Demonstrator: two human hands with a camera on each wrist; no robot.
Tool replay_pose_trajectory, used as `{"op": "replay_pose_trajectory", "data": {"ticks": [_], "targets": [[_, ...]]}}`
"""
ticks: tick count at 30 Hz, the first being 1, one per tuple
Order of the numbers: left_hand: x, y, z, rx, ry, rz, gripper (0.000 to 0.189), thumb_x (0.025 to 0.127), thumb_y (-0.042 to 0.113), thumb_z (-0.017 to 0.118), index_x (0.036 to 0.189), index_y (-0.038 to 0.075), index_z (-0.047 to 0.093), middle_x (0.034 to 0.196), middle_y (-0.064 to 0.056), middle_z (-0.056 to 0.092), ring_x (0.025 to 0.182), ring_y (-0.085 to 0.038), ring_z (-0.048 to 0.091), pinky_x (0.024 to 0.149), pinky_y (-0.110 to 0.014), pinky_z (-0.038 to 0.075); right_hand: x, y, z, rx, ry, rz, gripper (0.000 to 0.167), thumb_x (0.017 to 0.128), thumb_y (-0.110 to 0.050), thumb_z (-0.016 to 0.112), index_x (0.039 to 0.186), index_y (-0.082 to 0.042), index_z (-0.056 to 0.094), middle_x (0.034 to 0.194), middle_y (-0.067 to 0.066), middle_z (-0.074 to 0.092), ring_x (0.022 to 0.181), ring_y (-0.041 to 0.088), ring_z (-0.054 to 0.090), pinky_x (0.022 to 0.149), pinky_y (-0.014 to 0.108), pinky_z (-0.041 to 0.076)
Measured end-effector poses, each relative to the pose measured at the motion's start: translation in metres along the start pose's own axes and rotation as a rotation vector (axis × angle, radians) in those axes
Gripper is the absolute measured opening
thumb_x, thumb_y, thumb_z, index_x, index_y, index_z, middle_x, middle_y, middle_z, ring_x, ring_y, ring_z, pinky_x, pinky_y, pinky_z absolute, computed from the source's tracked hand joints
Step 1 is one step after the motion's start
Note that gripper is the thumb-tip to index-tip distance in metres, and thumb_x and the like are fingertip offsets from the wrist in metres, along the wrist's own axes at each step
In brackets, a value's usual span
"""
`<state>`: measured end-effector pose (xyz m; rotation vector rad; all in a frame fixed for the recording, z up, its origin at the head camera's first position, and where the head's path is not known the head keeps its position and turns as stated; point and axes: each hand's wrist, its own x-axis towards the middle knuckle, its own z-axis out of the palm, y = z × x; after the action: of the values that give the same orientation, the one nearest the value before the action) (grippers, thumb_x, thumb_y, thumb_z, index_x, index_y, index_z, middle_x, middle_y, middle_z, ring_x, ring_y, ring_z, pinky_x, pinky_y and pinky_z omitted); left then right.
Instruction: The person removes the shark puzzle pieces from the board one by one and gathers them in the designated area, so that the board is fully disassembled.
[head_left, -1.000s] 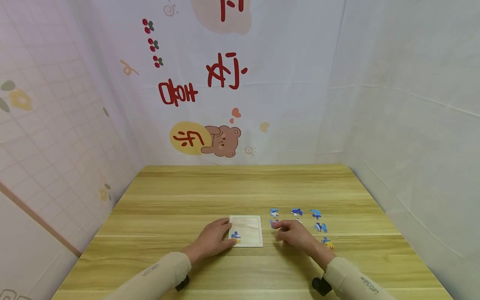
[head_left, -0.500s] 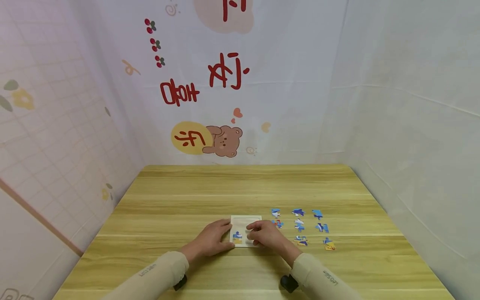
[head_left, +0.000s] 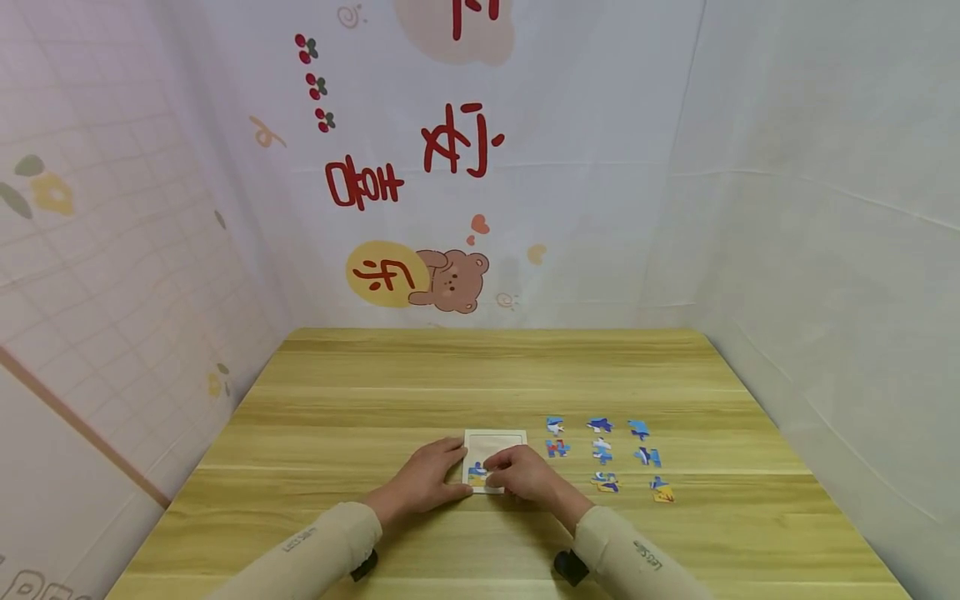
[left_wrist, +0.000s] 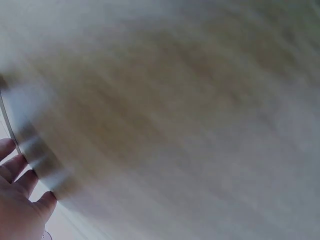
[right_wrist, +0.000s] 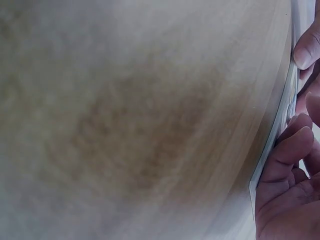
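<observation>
A white square puzzle tray [head_left: 495, 433] lies on the table with a blue-and-yellow puzzle piece [head_left: 477, 476] in its lower left corner. My left hand [head_left: 426, 477] rests at the tray's left side, fingertips on the upper edge and thumb by the lower corner. In the left wrist view its fingers [left_wrist: 26, 182] are spread. My right hand [head_left: 525, 475] is over the tray's lower right part, with index finger and thumb at the piece's right side. Its bent fingers [right_wrist: 285, 150] show low beside the tray in the right wrist view, where the piece itself is mostly hidden.
To the tray's right lie several loose puzzle pieces in rows, among them a red-and-blue one [head_left: 557, 448], a blue one [head_left: 600, 425] and a yellow-edged one [head_left: 662, 490]. The wooden table [head_left: 360, 383] is bounded by fabric walls at the back and sides.
My right hand has moved left from beside the red-and-blue piece to over the tray, then down to the piece in its corner. My left hand has stayed at the tray's edge.
</observation>
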<state>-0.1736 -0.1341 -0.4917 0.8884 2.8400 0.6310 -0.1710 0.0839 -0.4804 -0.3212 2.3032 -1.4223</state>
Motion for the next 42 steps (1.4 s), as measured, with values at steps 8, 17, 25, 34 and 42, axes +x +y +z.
{"op": "replay_pose_trajectory", "data": {"ticks": [8,17,25,34,42], "targets": [[0.001,-0.001,0.002,0.016,0.003,0.002,0.068,0.09,0.037,0.073,0.138,-0.007,0.053,0.147,-0.019,0.046,0.135,-0.035,0.044,0.109,-0.051,0.036,0.0,-0.001,0.0,0.048,0.014,-0.021,0.022,0.087,-0.001,0.068,0.108,0.004,0.07,0.075,0.0,0.06,0.059,0.012,0.054,0.052,0.024,0.046],[0.001,-0.001,0.002,0.012,-0.002,-0.004,0.068,0.09,0.037,0.073,0.138,-0.007,0.054,0.147,-0.019,0.046,0.136,-0.035,0.043,0.109,-0.052,0.035,0.0,-0.002,0.005,0.092,0.02,-0.02,0.025,0.086,0.002,0.069,0.11,0.003,0.066,0.084,0.006,0.067,0.061,0.014,0.059,0.051,0.025,0.048],[0.001,-0.001,0.002,0.021,0.017,0.014,0.067,0.089,0.037,0.074,0.136,-0.008,0.055,0.146,-0.02,0.047,0.134,-0.035,0.045,0.108,-0.052,0.037,0.003,-0.002,0.012,0.087,0.061,-0.062,0.027,0.08,0.01,0.069,0.106,0.004,0.064,0.077,0.003,0.062,0.058,0.012,0.055,0.048,0.022,0.043],[0.001,0.001,0.002,0.019,0.019,0.012,0.067,0.089,0.036,0.075,0.136,-0.008,0.055,0.145,-0.02,0.048,0.134,-0.036,0.045,0.108,-0.053,0.037,0.002,0.001,0.009,0.098,0.069,-0.063,0.028,0.081,0.008,0.07,0.109,0.005,0.065,0.079,0.003,0.061,0.06,0.01,0.054,0.05,0.022,0.042],[0.001,0.002,0.001,0.009,0.005,-0.011,0.068,0.089,0.036,0.075,0.137,-0.007,0.054,0.146,-0.02,0.047,0.134,-0.036,0.045,0.109,-0.052,0.036,0.0,0.004,0.005,0.147,0.08,-0.069,0.03,0.081,0.007,0.071,0.111,0.006,0.064,0.08,0.004,0.062,0.061,0.012,0.057,0.052,0.024,0.047]]}}
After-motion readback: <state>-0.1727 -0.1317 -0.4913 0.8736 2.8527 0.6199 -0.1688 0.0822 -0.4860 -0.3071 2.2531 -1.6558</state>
